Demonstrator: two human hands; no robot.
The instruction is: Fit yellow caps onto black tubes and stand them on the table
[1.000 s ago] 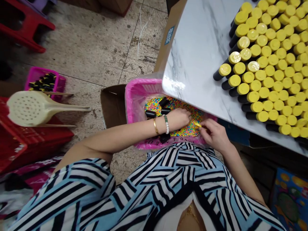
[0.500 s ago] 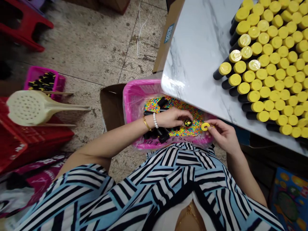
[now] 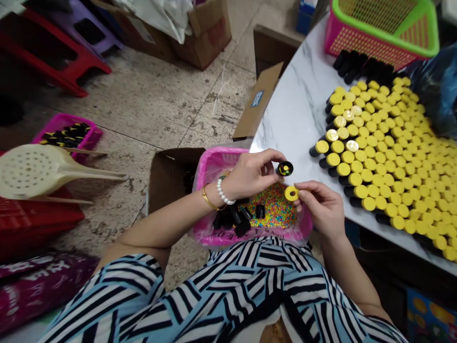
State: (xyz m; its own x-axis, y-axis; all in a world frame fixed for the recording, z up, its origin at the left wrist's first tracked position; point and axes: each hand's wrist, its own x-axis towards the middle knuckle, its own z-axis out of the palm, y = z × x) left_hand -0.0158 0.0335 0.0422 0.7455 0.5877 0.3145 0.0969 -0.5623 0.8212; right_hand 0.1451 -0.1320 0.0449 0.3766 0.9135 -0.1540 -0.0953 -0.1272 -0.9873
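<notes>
My left hand (image 3: 250, 174) is closed on a black tube (image 3: 284, 168), gripping it between thumb and fingertips. I see the tube almost end-on: its long axis runs nearly straight up toward my eye, leaning slightly to 3 o'clock, and its open mouth faces me with coloured beads showing inside. My right hand (image 3: 319, 209) pinches a yellow cap (image 3: 292, 193) between thumb and fingers. The cap's hollow side is turned up and toward the tube, and its dark centre shows through the yellow ring. It sits just off the tube at about 6 o'clock, close but not touching, and nothing stands between them.

Below both hands, a pink basket (image 3: 217, 164) lined with clear plastic holds a heap of small beads (image 3: 274, 207), with loose black tubes (image 3: 232, 219) lying on their sides at the heap's 8 o'clock edge. A white marble table (image 3: 296, 109) runs from 12 to 3 o'clock. On it, capped tubes (image 3: 371, 152) stand in tight rows with their yellow ends pointing toward 7 or 8 o'clock. Farther out at 1 o'clock are a green-and-pink basket (image 3: 382, 28) and a cluster of black tubes (image 3: 360, 64). On the floor at 9 o'clock lie a perforated scoop (image 3: 35, 171) and a smaller pink basket (image 3: 66, 131).
</notes>
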